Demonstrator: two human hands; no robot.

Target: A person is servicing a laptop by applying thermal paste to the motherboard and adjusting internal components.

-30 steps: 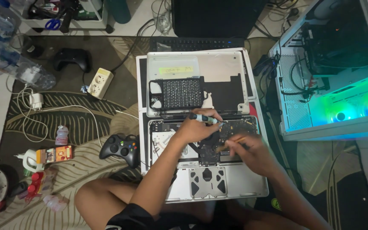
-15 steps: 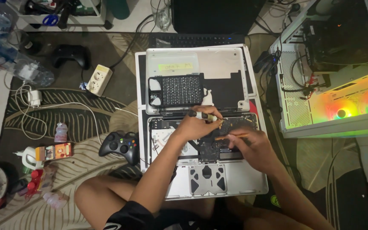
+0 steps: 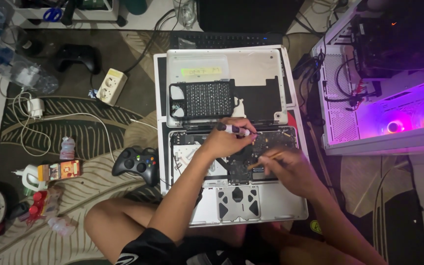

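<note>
An opened silver laptop (image 3: 280, 206) lies on the floor in front of me, its dark circuit board (image 3: 276, 140) exposed. My left hand (image 3: 222, 141) grips a small screwdriver (image 3: 236, 129) with a dark and white handle, held sideways over the board. My right hand (image 3: 290, 169) holds a thin wooden stick (image 3: 266, 159) whose tip points down at the board's middle. Above the open body lies the removed silver bottom cover (image 3: 251, 66) with a black perforated panel (image 3: 202, 99) resting on it.
A black game controller (image 3: 136, 163) sits left of the laptop. A white power strip (image 3: 110, 87), cables, a charger (image 3: 34, 107) and small bottles lie further left. A white computer case (image 3: 384, 83) with purple-lit fans stands at right. A keyboard (image 3: 222, 39) lies beyond the cover.
The case fans' light went from green-cyan through orange to purple. Both hands stay over the board, with only small shifts of the screwdriver and stick.
</note>
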